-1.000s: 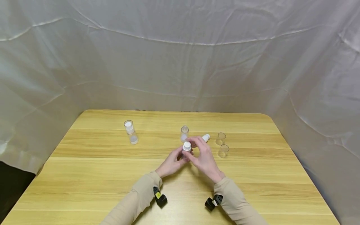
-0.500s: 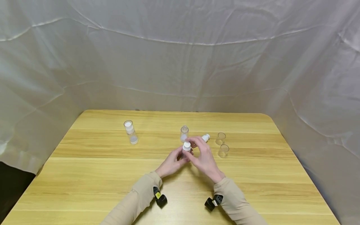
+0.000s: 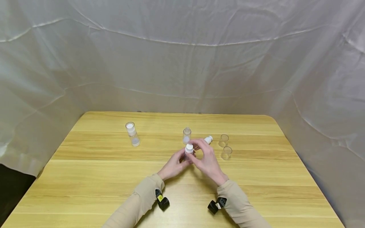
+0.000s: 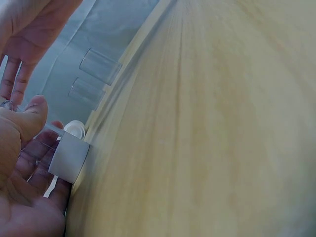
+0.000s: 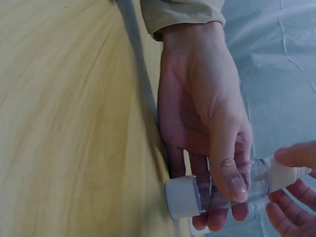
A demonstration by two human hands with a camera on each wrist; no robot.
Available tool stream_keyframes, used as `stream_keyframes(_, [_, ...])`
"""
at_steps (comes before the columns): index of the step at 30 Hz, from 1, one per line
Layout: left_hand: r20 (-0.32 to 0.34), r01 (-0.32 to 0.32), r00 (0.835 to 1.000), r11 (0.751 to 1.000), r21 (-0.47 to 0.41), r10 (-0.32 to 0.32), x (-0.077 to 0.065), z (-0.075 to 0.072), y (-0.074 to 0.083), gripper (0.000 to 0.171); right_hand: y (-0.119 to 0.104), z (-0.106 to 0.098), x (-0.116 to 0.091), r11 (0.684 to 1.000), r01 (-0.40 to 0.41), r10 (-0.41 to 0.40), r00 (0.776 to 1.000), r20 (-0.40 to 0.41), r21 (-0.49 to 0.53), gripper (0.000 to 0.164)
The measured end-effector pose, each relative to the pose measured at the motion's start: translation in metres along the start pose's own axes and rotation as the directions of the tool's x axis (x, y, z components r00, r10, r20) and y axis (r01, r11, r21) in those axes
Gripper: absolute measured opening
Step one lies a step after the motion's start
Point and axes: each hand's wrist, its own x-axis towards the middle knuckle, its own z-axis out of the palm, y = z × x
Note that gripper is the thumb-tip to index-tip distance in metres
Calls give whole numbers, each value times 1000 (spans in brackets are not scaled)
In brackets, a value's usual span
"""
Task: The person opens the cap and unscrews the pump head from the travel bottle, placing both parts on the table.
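Observation:
In the head view my left hand [image 3: 174, 165] and my right hand [image 3: 206, 160] meet around a small pump bottle with a white top [image 3: 189, 148], held upright. In the right wrist view, my left thumb and fingers grip the clear body of the bottle [image 5: 260, 177], while my right fingertips [image 5: 296, 155] pinch its white upper part. The bottle's white base [image 4: 70, 157] is close to the tabletop in the left wrist view. Just behind the hands are a clear bottle without a white top [image 3: 187, 135] and a white pump piece [image 3: 208, 139] lying on its side, partly hidden by the right hand.
Two clear caps [image 3: 224, 140] stand right of the hands on the wooden table [image 3: 99, 183]. Farther left is another clear bottle [image 3: 132, 134] with a white pump under a clear cover. Pale cloth [image 3: 182, 69] hangs around the table's back and sides.

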Motion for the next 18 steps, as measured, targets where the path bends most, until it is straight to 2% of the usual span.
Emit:
stream_keyframes(5, [3, -5, 1000, 1000, -7, 5, 1, 0, 1, 43, 1, -1, 0, 999, 21, -22, 999, 24, 28, 45])
stream_keyframes(11, [2, -1, 1000, 1000, -1, 1, 1, 0, 1, 45, 0, 0, 0, 1000, -3, 3, 1000, -4, 4, 45])
stream_keyframes(14, [4, -3, 1000, 1000, -2, 3, 1, 0, 2, 44, 1, 0, 0, 1000, 13, -13, 1000, -1, 1, 42])
stream_keyframes(18, [9, -4, 1000, 1000, -11, 5, 0, -1, 2, 45, 2, 0, -1, 999, 29, -30, 999, 13, 27, 47])
